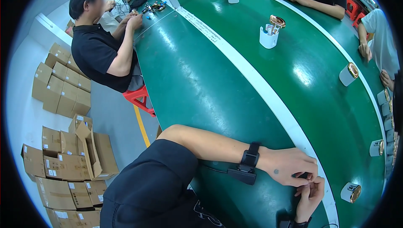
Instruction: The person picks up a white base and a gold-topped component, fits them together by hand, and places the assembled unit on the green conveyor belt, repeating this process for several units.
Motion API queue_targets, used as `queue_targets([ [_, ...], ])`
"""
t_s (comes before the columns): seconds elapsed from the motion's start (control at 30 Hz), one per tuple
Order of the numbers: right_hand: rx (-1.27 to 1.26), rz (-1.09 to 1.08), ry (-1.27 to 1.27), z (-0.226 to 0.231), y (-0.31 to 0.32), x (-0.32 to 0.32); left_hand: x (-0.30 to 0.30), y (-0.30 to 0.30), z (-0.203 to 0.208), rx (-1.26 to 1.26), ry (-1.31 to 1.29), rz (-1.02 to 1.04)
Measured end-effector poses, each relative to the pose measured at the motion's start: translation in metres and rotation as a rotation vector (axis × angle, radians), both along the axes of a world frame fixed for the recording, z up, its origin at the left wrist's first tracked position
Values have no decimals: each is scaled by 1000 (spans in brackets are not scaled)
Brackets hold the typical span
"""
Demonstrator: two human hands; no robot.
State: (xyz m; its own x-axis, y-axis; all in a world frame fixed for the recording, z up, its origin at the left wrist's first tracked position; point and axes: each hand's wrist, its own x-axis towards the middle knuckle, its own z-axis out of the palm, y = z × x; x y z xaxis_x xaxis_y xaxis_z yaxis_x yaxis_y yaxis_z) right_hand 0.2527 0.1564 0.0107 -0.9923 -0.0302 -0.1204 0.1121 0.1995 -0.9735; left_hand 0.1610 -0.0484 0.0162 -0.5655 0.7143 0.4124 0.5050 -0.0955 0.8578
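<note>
My left hand (289, 167) reaches in from the left, over the white strip edging the green belt. Its fingers are curled, the thumb and fingertips drawn together. Just below it, my right hand (310, 196) is bent too, its fingertips meeting those of the left. Whether anything small sits between the fingers cannot be made out. A black strap with a small box (247, 167) circles my left wrist, and a cable runs from it. Nearest to the hands on the belt lies a white container with a gold lid (351, 192).
More gold-lidded white containers stand on the green belt (302, 74); one open container (268, 38) has its lid tilted up. Several line the far right edge. A co-worker in black (105, 47) sits at left on a red stool (140, 100); cardboard boxes (67, 165) are stacked behind.
</note>
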Motion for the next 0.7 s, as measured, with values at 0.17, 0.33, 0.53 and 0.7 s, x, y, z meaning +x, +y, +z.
queue_targets([
  [0.17, -45, -66, 31, -4, -1, 2, 2, -1, 4, 13, -79, -45],
  [0.33, -59, -70, 15, -6, 2, 1, 2, -2, 10, 2, -208, -67],
  [0.53, -62, -85, 19, -3, 0, 0, 2, -1, 11, 24, -196, -59],
  [0.7, -57, -83, 19, -4, 2, 1, 1, -3, 13, -1, -185, -71],
])
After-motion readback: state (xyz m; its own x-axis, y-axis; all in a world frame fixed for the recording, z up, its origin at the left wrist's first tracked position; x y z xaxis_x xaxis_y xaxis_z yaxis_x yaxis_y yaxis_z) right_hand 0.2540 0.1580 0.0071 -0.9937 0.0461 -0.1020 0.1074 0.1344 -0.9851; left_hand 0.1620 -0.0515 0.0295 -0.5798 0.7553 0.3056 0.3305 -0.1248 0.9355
